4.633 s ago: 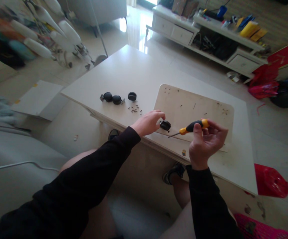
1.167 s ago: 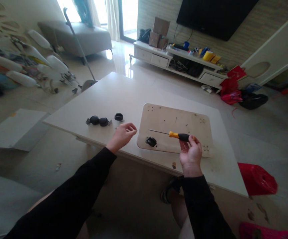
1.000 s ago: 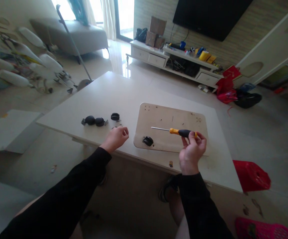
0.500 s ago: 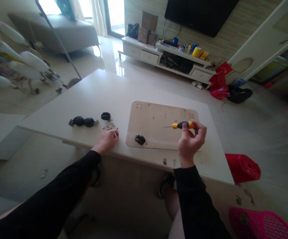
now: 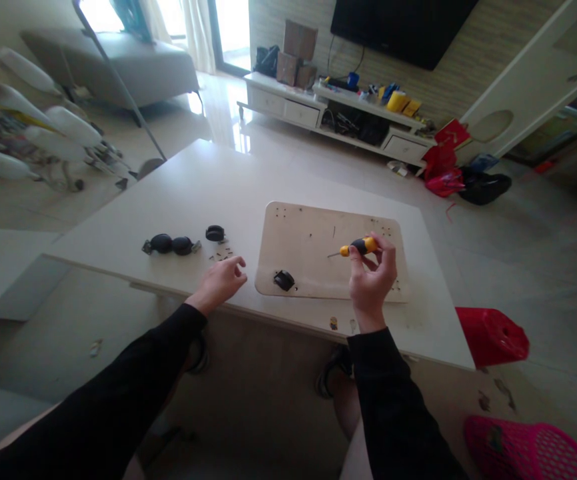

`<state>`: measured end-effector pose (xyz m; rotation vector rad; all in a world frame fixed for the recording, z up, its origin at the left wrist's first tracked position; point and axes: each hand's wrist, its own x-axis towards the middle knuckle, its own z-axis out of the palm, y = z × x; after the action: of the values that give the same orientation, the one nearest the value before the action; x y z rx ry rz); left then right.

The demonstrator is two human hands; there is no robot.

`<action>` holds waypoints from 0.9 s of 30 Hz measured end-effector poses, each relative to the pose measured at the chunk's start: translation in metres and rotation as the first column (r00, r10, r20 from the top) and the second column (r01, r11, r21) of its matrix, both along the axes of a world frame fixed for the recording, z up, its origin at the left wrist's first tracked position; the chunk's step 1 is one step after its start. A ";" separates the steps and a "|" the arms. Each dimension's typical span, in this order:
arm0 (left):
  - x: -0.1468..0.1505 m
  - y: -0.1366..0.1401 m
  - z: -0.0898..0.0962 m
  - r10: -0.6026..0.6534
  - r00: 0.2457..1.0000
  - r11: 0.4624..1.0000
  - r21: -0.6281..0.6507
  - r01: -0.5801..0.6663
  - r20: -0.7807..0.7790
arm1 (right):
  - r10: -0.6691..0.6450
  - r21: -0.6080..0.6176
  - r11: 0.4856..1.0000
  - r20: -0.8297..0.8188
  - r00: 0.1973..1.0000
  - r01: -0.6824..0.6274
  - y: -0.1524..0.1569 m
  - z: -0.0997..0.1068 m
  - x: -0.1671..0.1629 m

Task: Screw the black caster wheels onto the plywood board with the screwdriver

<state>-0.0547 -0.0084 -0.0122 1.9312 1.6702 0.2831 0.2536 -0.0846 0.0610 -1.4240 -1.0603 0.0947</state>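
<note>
My right hand (image 5: 372, 280) grips a screwdriver (image 5: 358, 247) with a yellow and black handle, its shaft pointing left above a pale wooden board (image 5: 318, 233) lying flat on the table. A black caster wheel (image 5: 283, 280) sits on the board's near left corner. My left hand (image 5: 222, 281) hovers just above the table's front edge, fingers loosely curled, beside a scatter of small dark screws (image 5: 221, 254). Further left lie a pair of black casters (image 5: 171, 245) and a single one (image 5: 214, 233).
The cream table (image 5: 208, 187) has its front edge close to my knees. A red bag (image 5: 491, 335) hangs off its right corner and a pink basket (image 5: 528, 453) stands on the floor. A TV cabinet (image 5: 338, 120), a sofa and clutter fill the room behind.
My left hand let go of the caster on the board and moved left to the screws. My right hand lifted the screwdriver over the board. My head tilted up.
</note>
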 end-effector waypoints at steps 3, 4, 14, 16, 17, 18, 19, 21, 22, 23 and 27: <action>0.006 -0.008 0.015 -0.027 0.995 1.000 0.012 0.026 0.094 | 0.048 -0.041 0.998 -0.055 0.997 -0.050 0.000 -0.001 0.001; 0.008 -0.010 0.018 -0.035 0.993 0.999 0.016 0.034 0.114 | 0.050 -0.046 0.998 -0.062 0.997 -0.053 0.000 -0.001 0.002; 0.034 -0.022 0.016 -0.117 0.992 0.990 0.085 0.112 0.056 | -0.246 0.217 0.942 -0.073 0.967 0.256 -0.016 0.028 0.037; 0.037 -0.024 0.016 -0.116 0.993 0.989 0.095 0.114 0.015 | -0.277 0.199 0.937 -0.070 0.958 0.286 -0.019 0.028 0.042; 0.038 -0.025 0.017 -0.113 0.994 0.989 0.093 0.113 -0.005 | -0.284 0.187 0.938 -0.070 0.956 0.292 -0.020 0.027 0.043; 0.039 -0.026 0.017 -0.111 0.994 0.990 0.089 0.113 -0.021 | -0.284 0.175 0.940 -0.070 0.956 0.292 -0.021 0.026 0.044; 0.040 -0.026 0.018 -0.110 0.993 0.990 0.086 0.113 -0.038 | -0.279 0.167 0.944 -0.068 0.958 0.286 -0.021 0.025 0.044; 0.043 -0.026 0.020 -0.110 0.992 0.989 0.091 0.116 -0.069 | -0.261 0.157 0.951 -0.061 0.963 0.267 -0.021 0.024 0.045; 0.044 -0.026 0.021 -0.110 0.991 0.988 0.097 0.118 -0.082 | -0.254 0.152 0.954 -0.057 0.966 0.259 -0.021 0.023 0.045; 0.045 -0.026 0.021 -0.112 0.989 0.987 0.104 0.121 -0.093 | -0.249 0.145 0.956 -0.055 0.967 0.255 -0.020 0.022 0.045; 0.048 -0.025 0.023 -0.126 0.984 0.984 0.113 0.141 -0.124 | -0.237 0.123 0.962 -0.065 0.969 0.243 -0.015 0.020 0.045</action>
<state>-0.0065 -0.0337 0.0110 2.1771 1.6190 0.2285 0.2989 -0.0998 0.0808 -1.4132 -0.8303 -0.1124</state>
